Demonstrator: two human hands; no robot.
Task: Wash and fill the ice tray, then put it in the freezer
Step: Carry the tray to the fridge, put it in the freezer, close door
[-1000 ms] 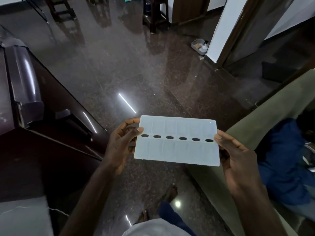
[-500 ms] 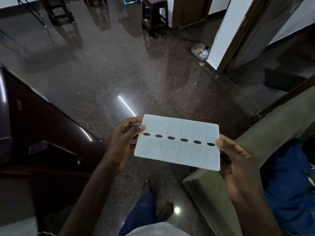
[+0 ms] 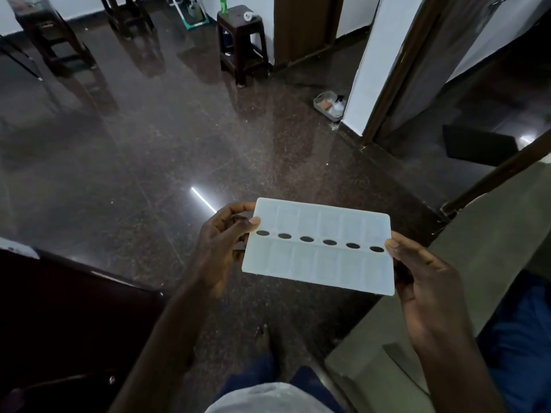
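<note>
Now my left hand point(image 3: 220, 248) and right hand point(image 3: 423, 281) pinch the tray point(image 3: 319, 263) at its ends; I'd keep it level walking to wash it.

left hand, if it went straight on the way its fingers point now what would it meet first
The ice tray: the left hand grips its left end and points across it, roughly toward the right hand.

The dark polished floor point(image 3: 143, 162) bears a brown stool point(image 3: 242, 44), a small tub point(image 3: 329, 106) and a dark mat point(image 3: 479, 146).
</note>
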